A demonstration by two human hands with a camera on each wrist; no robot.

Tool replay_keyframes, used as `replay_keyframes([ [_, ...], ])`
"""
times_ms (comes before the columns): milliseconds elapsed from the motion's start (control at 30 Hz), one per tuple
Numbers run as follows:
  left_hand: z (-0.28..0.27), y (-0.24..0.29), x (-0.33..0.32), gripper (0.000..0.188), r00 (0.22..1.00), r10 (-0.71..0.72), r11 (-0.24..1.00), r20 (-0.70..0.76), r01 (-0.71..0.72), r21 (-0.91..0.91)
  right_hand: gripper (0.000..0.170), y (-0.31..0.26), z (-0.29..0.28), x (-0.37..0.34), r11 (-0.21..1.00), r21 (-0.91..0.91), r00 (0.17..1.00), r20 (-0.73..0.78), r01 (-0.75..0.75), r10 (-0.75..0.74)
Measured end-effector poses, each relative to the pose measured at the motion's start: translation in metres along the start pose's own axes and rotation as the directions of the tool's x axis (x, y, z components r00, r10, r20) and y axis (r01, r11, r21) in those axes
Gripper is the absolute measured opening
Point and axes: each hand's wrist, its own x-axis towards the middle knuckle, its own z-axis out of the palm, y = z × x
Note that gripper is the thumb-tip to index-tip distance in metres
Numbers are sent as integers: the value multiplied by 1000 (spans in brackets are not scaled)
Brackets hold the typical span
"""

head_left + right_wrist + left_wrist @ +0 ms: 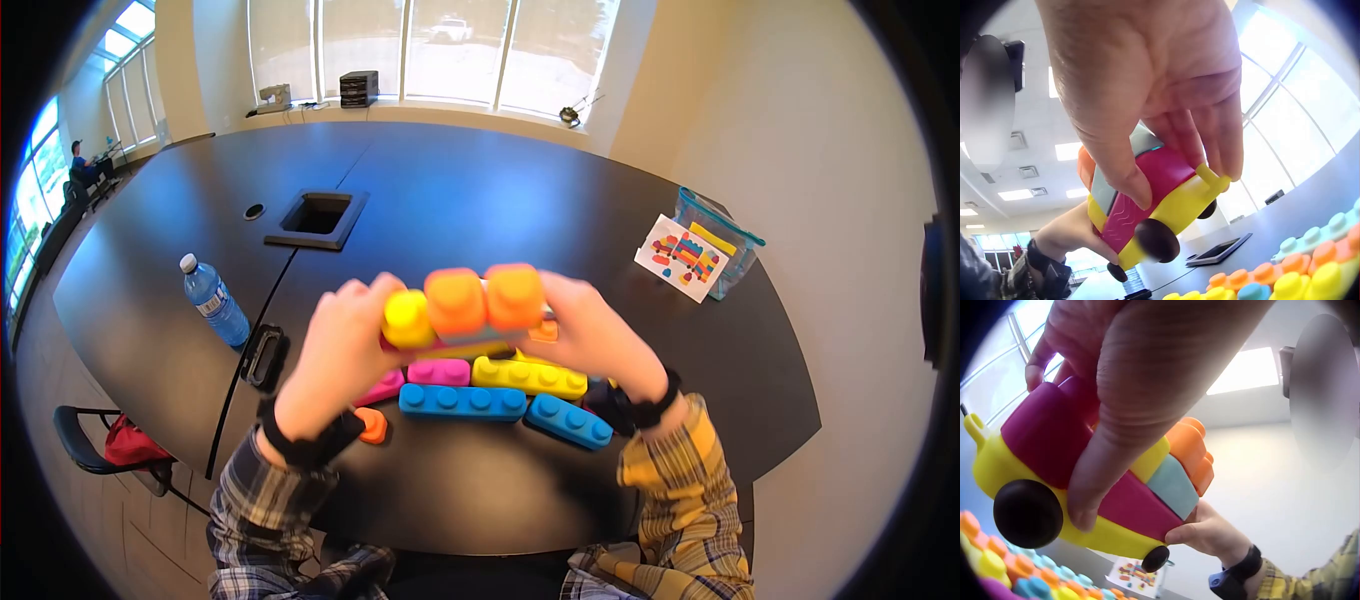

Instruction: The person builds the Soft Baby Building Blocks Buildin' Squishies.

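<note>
Both hands hold up a block vehicle between them, above the table. In the left wrist view it shows a yellow wheeled base [1113, 534] with black wheels, magenta blocks [1047, 434], a light blue block [1174, 485] and orange blocks [1186, 447] on top. The left hand [345, 340] grips one end, thumb along its side. The right hand [590, 330] grips the other end; in the right wrist view its thumb presses a magenta block [1163, 175] beside the yellow base [1179, 206]. From the head view, orange blocks [455, 300] and a yellow block [407, 318] face up.
Below the hands lie blue blocks [462, 402], another blue block [568, 421], a yellow block [530, 377], a magenta block [438, 372] and an orange block [371, 426]. A bottle [216, 303] and black case [265, 357] stand left; a picture card [683, 258] leans on a clear bag [735, 250] at right.
</note>
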Motion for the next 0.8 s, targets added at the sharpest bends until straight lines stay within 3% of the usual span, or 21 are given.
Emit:
replay_keyframes([
  [100,8,-47,34,56,998,-58,998,-22,59,8,43,39,16,64,998,29,999,16,47,-48],
  [200,26,-87,54,59,987,-161,986,-20,161,33,44,74,44,109,1000,29,999,49,-7,5],
  [267,42,-108,58,63,975,-220,974,-4,220,56,44,91,65,129,983,128,990,70,-133,125],
  [367,68,-142,51,63,953,-293,954,80,285,95,46,117,98,138,977,169,988,106,-130,113],
  [467,80,-157,42,63,923,-340,940,181,329,89,49,129,117,139,973,152,971,192,-176,145],
  [633,82,-162,36,59,918,-313,946,242,324,-6,53,138,122,134,965,138,944,277,-222,178],
  [800,75,-150,33,57,923,-285,956,258,295,0,55,120,108,132,925,122,877,384,-359,290],
])
